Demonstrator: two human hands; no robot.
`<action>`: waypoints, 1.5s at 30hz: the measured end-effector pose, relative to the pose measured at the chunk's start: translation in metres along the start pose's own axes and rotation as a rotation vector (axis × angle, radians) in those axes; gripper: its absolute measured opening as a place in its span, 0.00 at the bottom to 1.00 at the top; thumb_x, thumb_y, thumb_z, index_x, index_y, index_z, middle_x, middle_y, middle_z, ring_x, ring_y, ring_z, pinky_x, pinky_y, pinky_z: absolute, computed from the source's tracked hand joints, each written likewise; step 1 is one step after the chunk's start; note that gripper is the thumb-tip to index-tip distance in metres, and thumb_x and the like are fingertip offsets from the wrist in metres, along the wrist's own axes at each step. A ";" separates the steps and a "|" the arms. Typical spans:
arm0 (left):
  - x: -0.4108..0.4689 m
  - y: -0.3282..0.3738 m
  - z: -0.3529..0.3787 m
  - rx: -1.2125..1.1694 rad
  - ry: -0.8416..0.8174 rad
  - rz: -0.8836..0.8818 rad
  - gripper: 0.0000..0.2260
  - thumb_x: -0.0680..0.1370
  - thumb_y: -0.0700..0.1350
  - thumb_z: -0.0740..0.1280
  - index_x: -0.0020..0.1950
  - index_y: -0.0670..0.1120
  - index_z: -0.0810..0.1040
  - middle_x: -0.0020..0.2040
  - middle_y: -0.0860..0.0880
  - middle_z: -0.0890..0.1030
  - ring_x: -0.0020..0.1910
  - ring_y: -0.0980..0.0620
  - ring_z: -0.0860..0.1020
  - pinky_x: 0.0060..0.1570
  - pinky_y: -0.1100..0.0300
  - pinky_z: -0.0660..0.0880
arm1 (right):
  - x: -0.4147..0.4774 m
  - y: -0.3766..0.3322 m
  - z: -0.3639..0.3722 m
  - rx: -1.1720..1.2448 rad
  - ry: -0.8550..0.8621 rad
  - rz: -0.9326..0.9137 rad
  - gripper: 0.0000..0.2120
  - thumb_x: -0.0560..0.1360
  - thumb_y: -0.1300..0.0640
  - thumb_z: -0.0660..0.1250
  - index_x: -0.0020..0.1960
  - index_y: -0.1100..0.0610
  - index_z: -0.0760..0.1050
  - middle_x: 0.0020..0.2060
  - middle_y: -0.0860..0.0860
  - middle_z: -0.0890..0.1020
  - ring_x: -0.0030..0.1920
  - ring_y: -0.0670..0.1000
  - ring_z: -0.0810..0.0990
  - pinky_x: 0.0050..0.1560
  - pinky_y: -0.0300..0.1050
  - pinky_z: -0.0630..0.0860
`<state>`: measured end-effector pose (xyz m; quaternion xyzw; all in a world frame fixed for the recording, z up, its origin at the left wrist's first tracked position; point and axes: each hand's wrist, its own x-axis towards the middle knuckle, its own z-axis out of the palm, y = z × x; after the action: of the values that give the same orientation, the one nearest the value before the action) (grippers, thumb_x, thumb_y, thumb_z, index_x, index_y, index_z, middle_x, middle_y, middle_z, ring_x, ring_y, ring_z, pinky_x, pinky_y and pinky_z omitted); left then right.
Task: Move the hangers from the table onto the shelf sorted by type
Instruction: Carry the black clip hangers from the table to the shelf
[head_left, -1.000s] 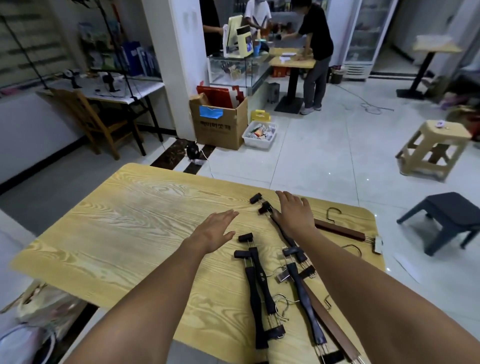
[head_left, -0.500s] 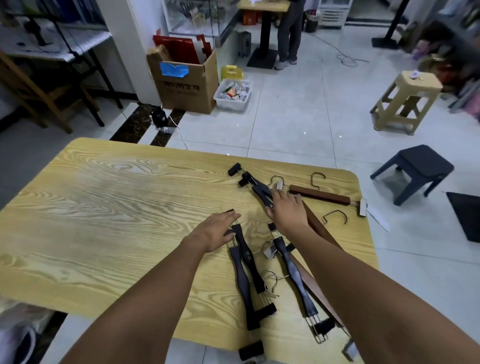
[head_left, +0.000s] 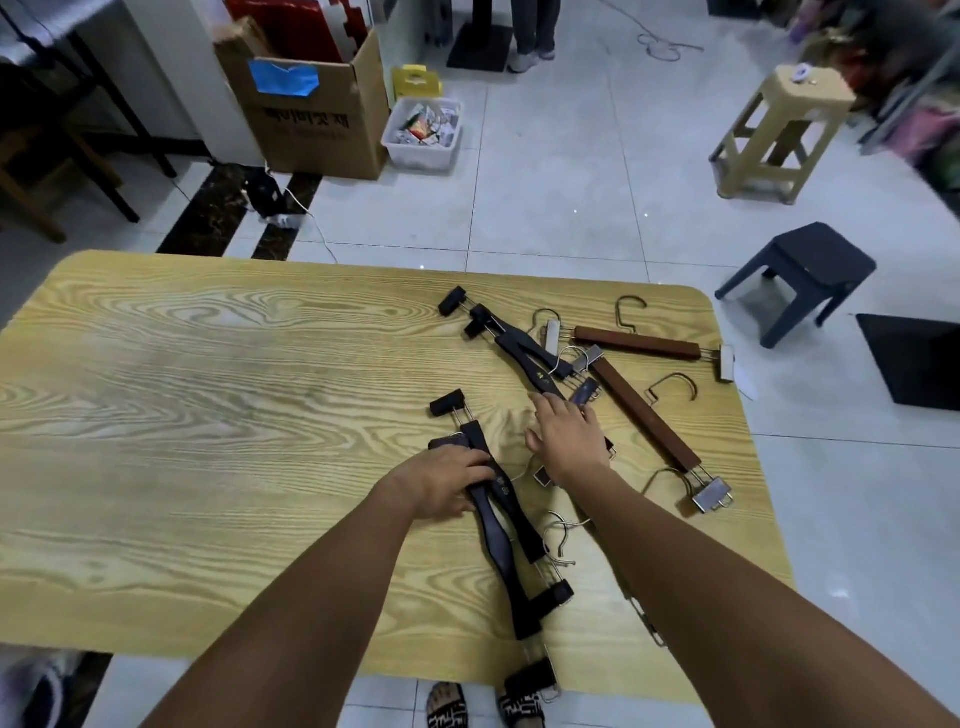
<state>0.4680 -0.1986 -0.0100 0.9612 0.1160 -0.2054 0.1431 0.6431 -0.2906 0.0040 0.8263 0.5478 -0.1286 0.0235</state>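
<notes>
Several clip hangers lie on the right half of the wooden table (head_left: 208, 415). Two black hangers (head_left: 501, 540) lie side by side near the front edge, and my left hand (head_left: 441, 483) grips them near their upper ends, fingers curled over them. More black hangers (head_left: 519, 348) cross each other further back. My right hand (head_left: 566, 441) rests palm down on the near end of one of them, fingers fairly straight. Two brown wooden hangers (head_left: 641, 415) with metal clips lie to the right, untouched. No shelf is in view.
Beyond the table stand a cardboard box (head_left: 311, 109) and a small plastic bin (head_left: 423, 135) on the tiled floor. A beige stool (head_left: 779, 130) and a dark stool (head_left: 800, 275) are at the right. Sandalled feet (head_left: 483, 709) show below the table's front edge.
My left hand has moved right from the bare table and closed on the two near black hangers. My right hand has drawn back towards me along a black hanger. The view has tilted down.
</notes>
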 end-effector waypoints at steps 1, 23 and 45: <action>-0.001 0.000 0.001 0.020 0.007 0.021 0.23 0.78 0.49 0.64 0.73 0.49 0.64 0.75 0.49 0.60 0.72 0.47 0.61 0.70 0.56 0.58 | -0.001 0.000 0.001 0.003 0.002 0.003 0.26 0.81 0.48 0.54 0.76 0.54 0.54 0.73 0.51 0.64 0.73 0.52 0.62 0.72 0.50 0.56; -0.029 -0.008 0.028 0.369 -0.028 0.042 0.15 0.80 0.46 0.59 0.67 0.44 0.65 0.64 0.46 0.68 0.65 0.45 0.64 0.64 0.54 0.61 | -0.020 -0.025 0.015 0.022 0.101 -0.066 0.21 0.80 0.49 0.58 0.72 0.52 0.64 0.72 0.51 0.65 0.71 0.55 0.61 0.70 0.49 0.57; -0.061 -0.019 0.054 0.251 0.019 -0.070 0.17 0.79 0.52 0.61 0.65 0.47 0.66 0.64 0.48 0.68 0.64 0.48 0.66 0.62 0.52 0.62 | -0.049 -0.066 0.055 0.096 -0.169 0.191 0.19 0.81 0.52 0.57 0.68 0.61 0.61 0.64 0.58 0.73 0.66 0.57 0.69 0.59 0.48 0.70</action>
<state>0.3887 -0.2079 -0.0350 0.9688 0.1245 -0.2139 0.0133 0.5551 -0.3186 -0.0306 0.8610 0.4561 -0.2209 0.0419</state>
